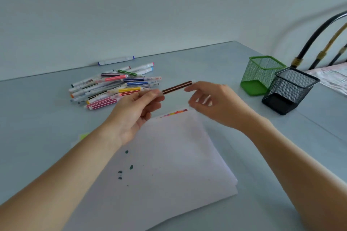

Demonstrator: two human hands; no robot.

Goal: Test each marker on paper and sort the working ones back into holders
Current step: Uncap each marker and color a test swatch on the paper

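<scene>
A brown striped marker (177, 87) is held in the air above the far edge of the paper (169, 155), its long axis running left to right and tilted slightly, the right end higher and farther away. The left hand (135, 112) pinches the left end between thumb and fingers (150, 95), the other fingers curled beneath. The right hand (214, 103) meets the white right tip with its forefinger; the remaining fingers are loosely spread and blurred, so I cannot tell whether it actually grips the end or only touches it.

The paper lies on the pale grey tabletop (216, 62) below both hands, bearing a few dark green blots (126, 163) near its left side and a strip of coloured marks (175, 113) at its far edge, partly covered by the left hand. Farther left lies a loose pile of markers (114, 86), with one white marker with blue ends (116, 60) lying apart against the wall. At the right stand two mesh holders touching each other: a green holder (261, 75) farther off and a black holder (289, 90) nearer. Beyond them, dark curved tubes (319, 39) and a patterned cloth (332, 77) are cut off by the frame's right edge. Something yellow-green (84, 135) peeks out left of the left forearm, too hidden to identify.
</scene>
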